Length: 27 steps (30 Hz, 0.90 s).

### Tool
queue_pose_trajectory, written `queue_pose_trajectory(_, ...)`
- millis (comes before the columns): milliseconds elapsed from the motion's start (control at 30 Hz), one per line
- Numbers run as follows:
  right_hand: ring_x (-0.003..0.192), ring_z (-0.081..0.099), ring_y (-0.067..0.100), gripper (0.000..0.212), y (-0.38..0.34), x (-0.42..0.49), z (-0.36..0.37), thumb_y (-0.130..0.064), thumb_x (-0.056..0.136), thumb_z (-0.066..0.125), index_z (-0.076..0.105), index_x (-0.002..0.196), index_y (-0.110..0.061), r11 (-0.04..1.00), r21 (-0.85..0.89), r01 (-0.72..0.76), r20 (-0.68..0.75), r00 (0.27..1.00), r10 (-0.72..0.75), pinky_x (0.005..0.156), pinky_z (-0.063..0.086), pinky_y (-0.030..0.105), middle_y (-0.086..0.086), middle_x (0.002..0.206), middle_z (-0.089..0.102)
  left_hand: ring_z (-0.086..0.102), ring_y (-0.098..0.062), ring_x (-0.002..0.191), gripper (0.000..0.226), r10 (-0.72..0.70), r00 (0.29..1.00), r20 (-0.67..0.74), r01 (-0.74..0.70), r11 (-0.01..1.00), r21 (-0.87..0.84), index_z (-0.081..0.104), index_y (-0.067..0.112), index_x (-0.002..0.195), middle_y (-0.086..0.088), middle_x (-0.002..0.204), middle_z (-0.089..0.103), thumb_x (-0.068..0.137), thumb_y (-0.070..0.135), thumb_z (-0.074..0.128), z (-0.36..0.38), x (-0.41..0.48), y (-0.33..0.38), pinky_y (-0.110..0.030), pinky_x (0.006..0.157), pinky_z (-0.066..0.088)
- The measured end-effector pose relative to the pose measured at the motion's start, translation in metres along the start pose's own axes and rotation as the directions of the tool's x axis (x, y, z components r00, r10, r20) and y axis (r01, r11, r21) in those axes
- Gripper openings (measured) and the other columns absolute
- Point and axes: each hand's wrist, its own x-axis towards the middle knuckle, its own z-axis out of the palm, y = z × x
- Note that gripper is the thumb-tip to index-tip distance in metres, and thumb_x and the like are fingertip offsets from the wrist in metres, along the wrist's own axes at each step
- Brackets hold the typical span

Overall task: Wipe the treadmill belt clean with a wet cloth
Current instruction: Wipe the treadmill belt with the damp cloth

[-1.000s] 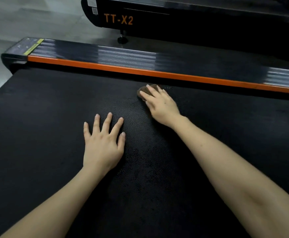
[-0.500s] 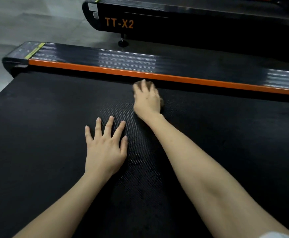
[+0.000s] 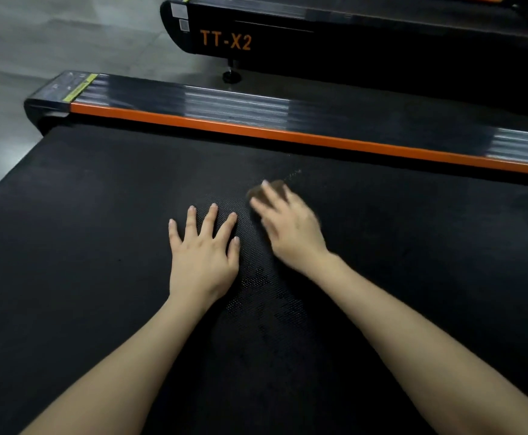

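Note:
The black treadmill belt [image 3: 99,246] fills most of the head view. My left hand [image 3: 204,259] lies flat on it with the fingers spread. Just right of it, my right hand [image 3: 291,227] is blurred with motion and presses a small brown cloth [image 3: 277,184] onto the belt with fairly straight fingers. Only the cloth's far edge shows past the fingertips; the rest is hidden under the hand. A damp, shinier patch of belt [image 3: 269,293] shows between my forearms.
An orange strip [image 3: 256,131] and a black side rail [image 3: 225,102] border the belt's far side. Beyond them stands a second treadmill marked TT-X2 [image 3: 225,40]. Grey floor [image 3: 36,42] lies at the upper left, past the belt's left end.
My right hand has dragged the cloth back from beside the orange strip toward me, ending next to my left hand. My left hand has stayed flat in the same spot.

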Motion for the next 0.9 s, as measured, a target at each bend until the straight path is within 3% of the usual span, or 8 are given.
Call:
queue_pose_trajectory(133,0.128,0.045,0.038,0.043,0.036,-0.064,-0.029,-0.029,0.093,0.035,0.056,0.13,-0.021,0.976,-0.009,0.22,0.077,0.973,-0.218,0.105,0.033,0.049,0.009,0.143,0.045,0.005,-0.03,0.146,0.051,0.002,1.0,0.002,-0.002,1.0,-0.018,0.025,0.035,0.147,-0.001,0.158,0.018,0.098,0.046,0.019,0.0,-0.001,-0.001,-0.054,0.116,-0.002)
queue_pose_trajectory(233,0.134,0.035,0.039,0.042,0.086,-0.055,-0.039,-0.027,0.097,0.037,0.049,0.136,-0.021,0.988,-0.066,-0.139,0.031,0.99,0.141,0.111,0.027,0.05,0.01,0.148,0.038,0.004,-0.031,0.146,0.05,-0.002,1.0,0.001,0.002,1.0,-0.015,0.025,0.035,0.148,-0.001,0.158,0.017,0.099,0.045,0.024,0.001,-0.001,0.0,-0.054,0.116,-0.002)
queue_pose_trajectory(333,0.133,0.032,0.043,0.042,0.065,-0.036,-0.028,-0.025,0.097,0.037,0.049,0.137,-0.018,0.9,-0.076,-0.429,-0.025,0.903,0.429,0.112,0.025,0.049,0.011,0.149,0.037,0.005,-0.032,0.146,0.05,-0.004,1.0,0.005,0.004,1.0,-0.005,0.026,0.034,0.147,-0.002,0.158,0.017,0.098,0.045,0.023,0.001,0.0,0.001,-0.055,0.116,-0.002)
queue_pose_trajectory(467,0.117,0.05,0.047,0.046,-0.019,-0.073,-0.014,-0.023,0.086,0.038,0.06,0.125,-0.016,0.993,-0.03,-0.112,-0.067,0.992,0.11,0.098,0.043,0.052,0.015,0.137,0.051,0.003,-0.031,0.146,0.05,-0.008,1.0,0.019,0.008,1.0,-0.01,0.025,0.035,0.148,-0.002,0.159,0.016,0.099,0.044,0.024,0.0,0.001,0.001,-0.054,0.116,-0.002)
queue_pose_trajectory(667,0.135,0.036,0.034,0.045,-0.025,-0.176,-0.054,-0.022,0.09,0.044,0.046,0.135,-0.026,0.965,0.057,0.256,0.116,0.958,-0.261,0.11,0.026,0.045,0.004,0.147,0.04,0.004,-0.032,0.146,0.05,0.01,1.0,0.02,-0.009,1.0,-0.012,0.026,0.034,0.148,-0.003,0.158,0.016,0.099,0.044,0.024,-0.004,0.0,-0.001,-0.055,0.115,-0.001)
queue_pose_trajectory(767,0.13,0.041,0.039,0.045,0.03,-0.176,-0.065,-0.023,0.09,0.04,0.051,0.133,-0.02,0.997,-0.065,-0.036,0.075,0.996,0.041,0.105,0.031,0.053,0.011,0.143,0.045,0.004,-0.033,0.146,0.049,0.007,0.999,0.032,-0.006,1.0,-0.019,0.027,0.033,0.147,-0.003,0.158,0.017,0.099,0.044,0.025,-0.003,0.001,-0.001,-0.056,0.115,-0.002)
queue_pose_trajectory(833,0.131,0.039,0.042,0.046,0.029,-0.166,-0.064,-0.024,0.09,0.039,0.052,0.134,-0.018,0.937,-0.091,-0.336,0.02,0.94,0.34,0.107,0.029,0.055,0.011,0.145,0.043,0.004,-0.033,0.145,0.049,0.008,0.999,0.046,-0.006,1.0,-0.027,0.027,0.033,0.147,-0.004,0.158,0.018,0.099,0.043,0.026,-0.005,0.001,-0.001,-0.055,0.115,-0.002)
queue_pose_trajectory(900,0.123,0.045,0.047,0.046,-0.004,-0.167,-0.056,-0.022,0.086,0.041,0.057,0.128,-0.016,0.913,-0.105,-0.393,-0.047,0.919,0.391,0.102,0.037,0.056,0.014,0.141,0.046,0.009,-0.032,0.145,0.048,0.013,1.0,0.025,-0.01,0.995,-0.103,0.03,0.03,0.147,-0.006,0.157,0.022,0.099,0.039,0.032,-0.008,-0.003,0.0,-0.052,0.116,0.0)
